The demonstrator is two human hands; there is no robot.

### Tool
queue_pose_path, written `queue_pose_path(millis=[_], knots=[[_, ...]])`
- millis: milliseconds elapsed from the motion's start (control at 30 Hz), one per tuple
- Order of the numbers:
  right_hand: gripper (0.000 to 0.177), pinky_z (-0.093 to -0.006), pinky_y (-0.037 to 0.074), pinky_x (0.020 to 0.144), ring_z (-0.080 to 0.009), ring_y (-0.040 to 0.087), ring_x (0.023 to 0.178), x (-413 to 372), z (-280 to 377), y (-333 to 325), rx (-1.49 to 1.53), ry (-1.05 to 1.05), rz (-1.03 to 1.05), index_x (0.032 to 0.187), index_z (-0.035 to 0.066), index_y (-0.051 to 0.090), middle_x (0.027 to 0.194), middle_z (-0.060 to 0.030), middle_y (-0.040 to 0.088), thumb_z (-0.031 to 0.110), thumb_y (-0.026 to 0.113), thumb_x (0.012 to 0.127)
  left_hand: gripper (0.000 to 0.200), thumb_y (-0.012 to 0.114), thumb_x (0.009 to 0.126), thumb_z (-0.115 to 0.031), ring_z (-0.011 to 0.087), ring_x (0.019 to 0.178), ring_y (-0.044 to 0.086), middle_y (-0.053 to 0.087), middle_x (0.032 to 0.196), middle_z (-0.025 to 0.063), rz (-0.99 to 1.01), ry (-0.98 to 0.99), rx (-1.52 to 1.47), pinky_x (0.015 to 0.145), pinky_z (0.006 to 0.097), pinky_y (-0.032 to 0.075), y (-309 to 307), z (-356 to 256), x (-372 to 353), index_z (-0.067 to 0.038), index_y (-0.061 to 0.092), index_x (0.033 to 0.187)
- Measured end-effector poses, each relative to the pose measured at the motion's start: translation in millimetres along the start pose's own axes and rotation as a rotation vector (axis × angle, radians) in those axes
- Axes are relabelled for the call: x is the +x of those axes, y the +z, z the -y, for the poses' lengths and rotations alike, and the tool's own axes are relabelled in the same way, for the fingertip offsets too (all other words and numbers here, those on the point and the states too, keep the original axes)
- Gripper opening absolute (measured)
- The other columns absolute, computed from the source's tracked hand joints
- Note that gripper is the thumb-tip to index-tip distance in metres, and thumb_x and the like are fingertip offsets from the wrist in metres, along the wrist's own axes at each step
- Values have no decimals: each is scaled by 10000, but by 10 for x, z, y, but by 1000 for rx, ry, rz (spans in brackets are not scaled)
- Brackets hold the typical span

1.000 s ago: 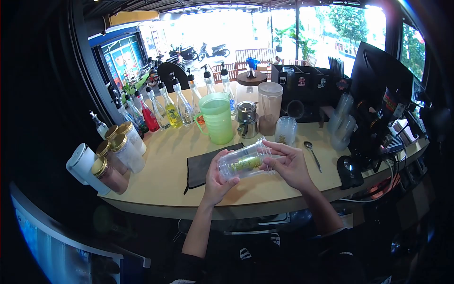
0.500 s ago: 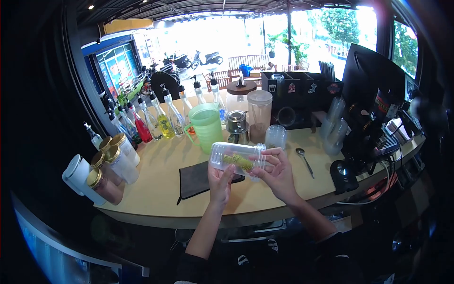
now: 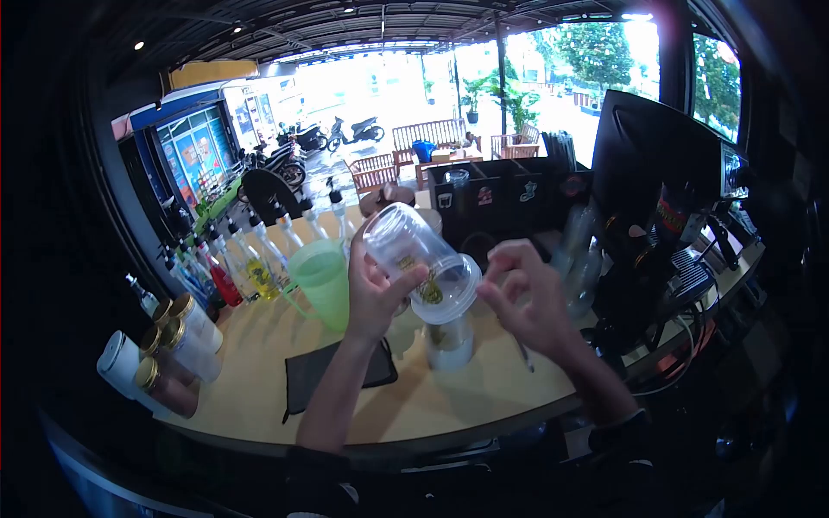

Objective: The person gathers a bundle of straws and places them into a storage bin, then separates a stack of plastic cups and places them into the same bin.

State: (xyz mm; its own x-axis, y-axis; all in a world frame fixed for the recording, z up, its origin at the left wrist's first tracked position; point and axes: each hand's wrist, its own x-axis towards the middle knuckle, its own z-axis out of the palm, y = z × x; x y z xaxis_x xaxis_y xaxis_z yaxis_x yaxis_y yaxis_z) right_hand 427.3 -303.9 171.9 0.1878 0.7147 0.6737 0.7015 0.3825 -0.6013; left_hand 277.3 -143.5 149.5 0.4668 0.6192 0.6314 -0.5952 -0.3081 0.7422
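Note:
A clear plastic cup (image 3: pixel 399 235) with a yellow-green print is tilted in the air, its rim (image 3: pixel 471 293) pointing down to the right. My left hand (image 3: pixel 376 293) is wrapped round its side, thumb across the front. My right hand (image 3: pixel 535 302) is just right of the rim, fingers loosely curled and thumb apart, holding nothing I can see. Directly below the rim, a second clear cup-like container (image 3: pixel 451 350) shows, blurred. Left of the hands is a green pitcher (image 3: pixel 316 281). A dark cloth (image 3: pixel 315 380) lies under my left forearm.
Pump bottles (image 3: pixel 259 274) line the counter's (image 3: pixel 233 371) far left edge, with gold-lidded jars (image 3: pixel 173 345) nearer. A black organizer (image 3: pixel 509 194) stands at the back. Clear cups (image 3: pixel 580 268) and a dark machine (image 3: pixel 682 268) are to the right. A spoon handle (image 3: pixel 525 356) shows beside my right hand.
The view has shifted, so the counter appears lower and further left. The cup has gone from nearly level to steeply tilted. My right hand has come away from its rim towards the right.

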Motion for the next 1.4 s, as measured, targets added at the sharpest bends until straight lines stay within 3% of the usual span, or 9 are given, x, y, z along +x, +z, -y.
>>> queue_pose_path(millis=[67,233,267,500,567,733,1033,1167,1400], knots=[[429,-243,441,490,-125,597,575,317,-36,-216,14,-44,-70,1052,40,474,899,-109,601,241,716,761,937,795,645,-77,257,1140,478,410,1254,144,132,26,93,935,376,455,177,-16,343,-46,193,1361],[648,-375,497,629,-273,639,781,1012,-189,-564,-447,-256,-142,1148,77,459,908,-136,602,476,677,687,993,806,634,-95,245,1161,472,427,1262,153,306,31,163,934,366,456,539,181,995,-71,148,1378],[702,-417,500,690,-326,628,843,1107,-161,-637,-441,-79,-7,1157,70,452,923,-157,603,497,673,646,1001,807,632,-99,242,1166,470,428,1268,153,339,46,191,931,361,458,580,247,1100,-79,143,1381],[695,-425,502,720,-330,627,850,1758,-809,-770,-460,-217,1,1136,70,462,952,-191,602,464,696,614,1055,822,636,-241,282,1268,355,314,1373,172,342,209,422,1017,450,337,713,571,1578,-98,115,1405],[692,-428,503,727,-334,626,850,2004,-999,-850,-449,-246,-144,1122,68,466,947,-191,603,447,712,598,1048,806,657,-294,299,1281,329,282,1392,167,249,154,621,1015,471,326,677,621,1632,-103,105,1412],[692,-429,494,773,-348,618,877,2490,-1729,-929,-396,-358,-221,1141,80,461,969,-197,605,375,739,580,800,698,778,-309,310,1279,327,321,1375,151,172,56,702,1000,521,304,448,871,1630,-98,214,1379],[727,-388,452,885,-316,579,1010,2644,-2228,-995,-377,-146,48,1194,65,498,1077,-197,596,306,769,564,720,688,776,-320,285,1194,441,397,1330,146,187,80,873,941,443,404,342,1053,1594,-81,308,1339],[725,-376,480,850,-311,609,952,2783,-2440,-1073,-380,-142,90,1164,67,546,1061,-186,615,373,766,545,696,690,788,-291,274,1231,397,356,1366,110,222,39,831,975,464,361,393,1055,1603,-99,311,1339],[751,-360,504,815,-304,633,853,2731,-2618,-984,-406,96,312,1165,63,562,1021,-202,621,397,741,518,659,676,786,-282,262,1182,455,412,1325,125,237,49,856,908,392,420,499,1074,1588,-77,345,1317]])
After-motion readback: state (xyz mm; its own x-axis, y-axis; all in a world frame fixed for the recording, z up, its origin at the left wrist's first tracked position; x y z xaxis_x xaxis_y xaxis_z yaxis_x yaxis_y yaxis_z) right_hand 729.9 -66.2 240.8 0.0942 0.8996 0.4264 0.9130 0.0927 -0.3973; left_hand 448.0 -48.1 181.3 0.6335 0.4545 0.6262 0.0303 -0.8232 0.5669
